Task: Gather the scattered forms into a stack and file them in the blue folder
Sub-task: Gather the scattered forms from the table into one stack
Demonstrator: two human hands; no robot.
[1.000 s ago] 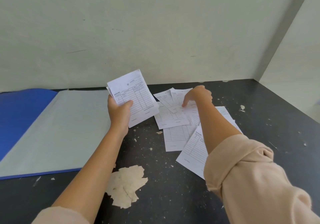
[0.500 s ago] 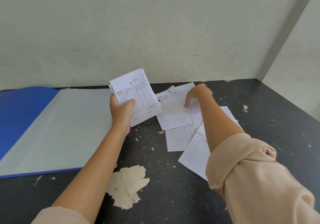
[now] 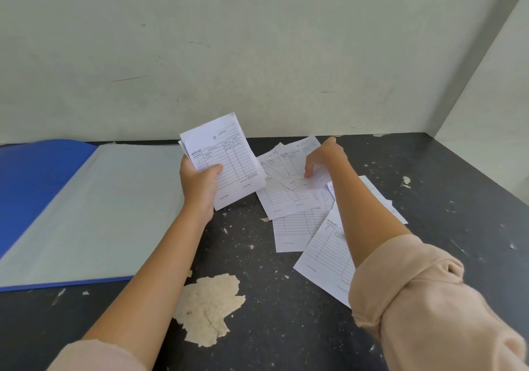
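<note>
My left hand (image 3: pixel 200 187) holds a small stack of white ruled forms (image 3: pixel 226 158) upright above the dark table, thumb across the front sheet. My right hand (image 3: pixel 325 158) is at the far end of the scattered forms (image 3: pixel 289 198), pinching a form (image 3: pixel 297 164) whose far edge is lifted off the pile. Several more forms lie overlapping on the table under and beside my right forearm, one near sheet (image 3: pixel 326 259) partly hidden by my sleeve. The blue folder (image 3: pixel 43 176) lies open at the left, its pale inner sheet (image 3: pixel 108 204) facing up.
The dark tabletop (image 3: pixel 286 327) is worn, with a large pale peeled patch (image 3: pixel 209 307) near the front centre and small flecks around. A pale wall runs along the back and another closes the right side.
My right hand has curled onto the far form and lifted its edge off the pile. My left hand and its stack have risen slightly.
</note>
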